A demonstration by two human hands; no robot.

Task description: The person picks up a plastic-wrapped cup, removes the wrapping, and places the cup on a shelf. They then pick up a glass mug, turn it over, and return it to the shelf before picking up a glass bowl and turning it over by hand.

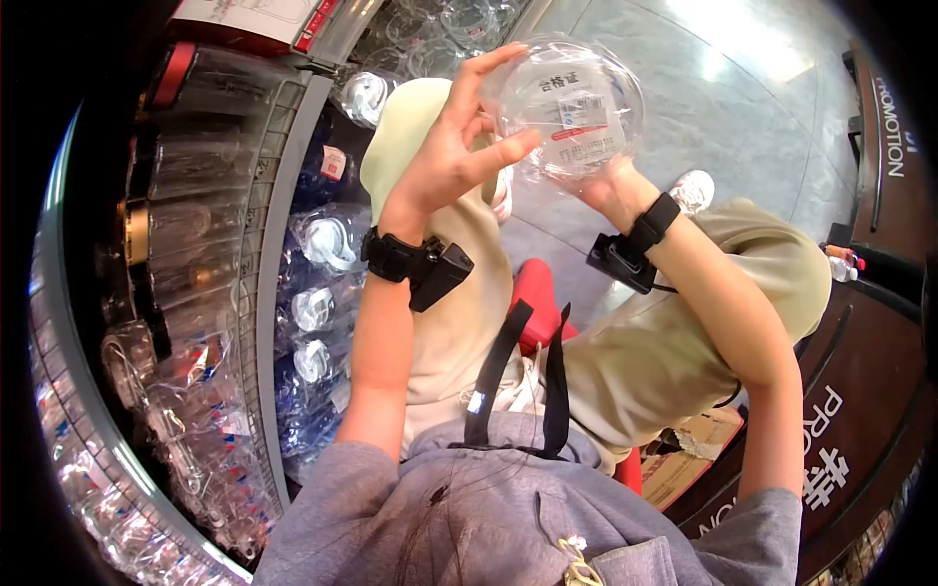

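Fingers of the left hand (445, 161) curve into a wide C, thumb and index finger well apart, pressing the side of a clear round container (576, 107). Glossy and see-through, it sits just beyond the left fingertips and against the palm side of the right hand (614, 190), whose fingers are mostly hidden behind it; how far they are open cannot be told. A flat white label (576, 83) printed with 合格证, a barcode and a red strip shows at the container's middle, between the two hands. Past the fingertips spreads smooth grey tiled floor (752, 107), glossy with reflected light. Below the fingers, black wrist straps (391, 256) carry boxy dark devices, and lower still, between pale, softly creased trousers (674, 361), is a smooth red seat (535, 293). Left of the left fingers stand a thin wire rack (262, 195) and crinkly film-wrapped bundles (327, 239) with white loop handles. Far to the right of the right fingers is a dark brown panel (840, 391) lettered PROMOTION in white.
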